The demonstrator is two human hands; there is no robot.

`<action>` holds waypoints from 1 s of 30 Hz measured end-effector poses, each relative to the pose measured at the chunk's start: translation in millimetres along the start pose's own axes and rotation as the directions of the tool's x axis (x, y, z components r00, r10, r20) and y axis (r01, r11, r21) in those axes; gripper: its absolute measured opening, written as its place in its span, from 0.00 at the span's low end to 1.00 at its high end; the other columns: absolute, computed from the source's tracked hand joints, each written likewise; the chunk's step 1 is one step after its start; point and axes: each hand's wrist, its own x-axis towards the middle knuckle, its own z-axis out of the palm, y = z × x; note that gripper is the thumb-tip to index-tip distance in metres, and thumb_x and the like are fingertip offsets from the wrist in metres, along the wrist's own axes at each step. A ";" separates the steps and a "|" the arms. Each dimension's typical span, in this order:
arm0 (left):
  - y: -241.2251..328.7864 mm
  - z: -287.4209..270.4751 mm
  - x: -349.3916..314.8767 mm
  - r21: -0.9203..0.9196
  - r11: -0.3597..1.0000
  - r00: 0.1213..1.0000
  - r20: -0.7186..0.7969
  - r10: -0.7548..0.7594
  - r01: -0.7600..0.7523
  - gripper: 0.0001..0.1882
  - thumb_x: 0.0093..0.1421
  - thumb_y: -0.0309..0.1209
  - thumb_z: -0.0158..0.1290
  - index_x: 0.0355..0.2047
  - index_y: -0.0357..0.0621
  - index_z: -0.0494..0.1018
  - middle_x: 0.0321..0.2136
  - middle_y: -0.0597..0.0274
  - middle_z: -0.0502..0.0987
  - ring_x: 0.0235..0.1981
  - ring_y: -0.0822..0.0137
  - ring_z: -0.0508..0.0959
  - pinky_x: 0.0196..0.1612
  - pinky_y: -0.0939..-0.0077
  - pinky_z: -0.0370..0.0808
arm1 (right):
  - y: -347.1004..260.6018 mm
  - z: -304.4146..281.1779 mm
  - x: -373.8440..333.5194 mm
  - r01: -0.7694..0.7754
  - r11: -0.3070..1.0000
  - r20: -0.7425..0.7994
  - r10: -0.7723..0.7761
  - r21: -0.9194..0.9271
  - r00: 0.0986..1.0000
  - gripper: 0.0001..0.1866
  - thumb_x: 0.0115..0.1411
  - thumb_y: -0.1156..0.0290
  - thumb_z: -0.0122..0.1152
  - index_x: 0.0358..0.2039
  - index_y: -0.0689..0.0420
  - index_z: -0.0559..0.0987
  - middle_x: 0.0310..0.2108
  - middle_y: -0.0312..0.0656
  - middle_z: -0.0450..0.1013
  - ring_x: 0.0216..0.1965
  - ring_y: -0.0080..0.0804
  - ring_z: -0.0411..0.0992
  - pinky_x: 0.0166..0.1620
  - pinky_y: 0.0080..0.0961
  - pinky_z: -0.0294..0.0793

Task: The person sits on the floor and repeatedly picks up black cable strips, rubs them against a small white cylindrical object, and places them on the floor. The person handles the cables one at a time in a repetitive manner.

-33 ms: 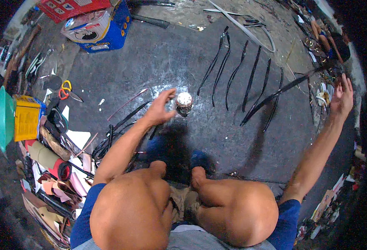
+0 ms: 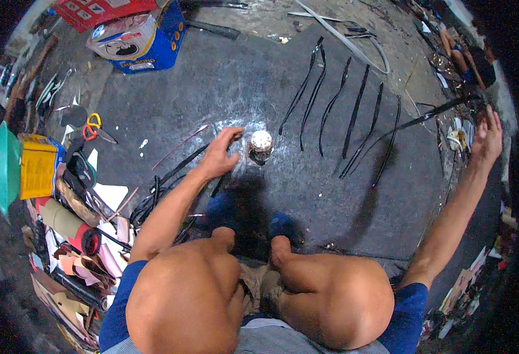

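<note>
Squatting over a dark floor (image 2: 224, 82), knees at 6 o'clock. Left hand (image 2: 219, 154) low near centre, fingers loosely spread and holding nothing, fingertips just beside a small round tin (image 2: 261, 143) standing upright with its pale lid facing up. Right hand (image 2: 487, 137) stretched out to 3 o'clock, palm open, fingers wide; possibly touching the end of a long black strip (image 2: 412, 123), though too blurred at the rim to tell. That strip lying with its long axis from about 8 o'clock, low left, up toward 2 o'clock at the hand. Five more black strips (image 2: 330, 103) laid side by side from 12 to 2 o'clock, long axes running nearly away from the knees, tops leaning slightly right. Orange-handled scissors (image 2: 93, 127) at 9 o'clock, blue box (image 2: 153, 41) at 11 o'clock.
</note>
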 end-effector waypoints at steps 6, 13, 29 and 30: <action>-39.5 -27.9 -37.0 0.344 0.653 0.708 0.552 0.441 -0.675 0.15 0.54 0.27 0.55 0.43 0.43 0.79 0.51 0.53 0.75 0.58 0.57 0.74 0.65 0.59 0.70 | 8.5 -158.3 60.4 0.128 0.926 -0.231 -0.220 -0.354 0.948 0.14 0.62 0.64 0.66 0.44 0.60 0.80 0.42 0.43 0.79 0.43 0.39 0.77 0.46 0.37 0.77; -58.0 -39.6 -52.7 0.428 0.672 0.765 0.547 0.340 -0.605 0.08 0.53 0.29 0.57 0.34 0.45 0.78 0.36 0.59 0.79 0.42 0.54 0.79 0.57 0.60 0.74 | 181.2 -241.8 -133.2 -0.369 0.884 -0.673 0.088 -0.288 0.735 0.06 0.56 0.70 0.63 0.25 0.58 0.78 0.23 0.42 0.75 0.24 0.36 0.72 0.30 0.36 0.70; 25.0 -129.7 -3.3 0.159 0.966 0.926 -0.350 -0.139 0.205 0.09 0.59 0.25 0.58 0.40 0.39 0.82 0.32 0.67 0.82 0.26 0.75 0.76 0.31 0.79 0.74 | 248.5 219.7 -404.4 -0.046 0.745 0.466 0.463 -0.665 0.754 0.42 0.43 0.64 0.79 0.60 0.56 0.71 0.56 0.47 0.68 0.48 0.39 0.73 0.52 0.34 0.76; 16.2 -109.2 -8.7 0.047 0.954 0.909 -0.319 -0.267 0.297 0.10 0.58 0.25 0.57 0.39 0.39 0.83 0.27 0.66 0.82 0.26 0.75 0.76 0.31 0.79 0.73 | 243.5 245.1 -404.0 0.016 0.772 0.517 0.410 -0.636 0.752 0.42 0.43 0.64 0.80 0.59 0.56 0.72 0.54 0.47 0.70 0.48 0.40 0.73 0.51 0.34 0.76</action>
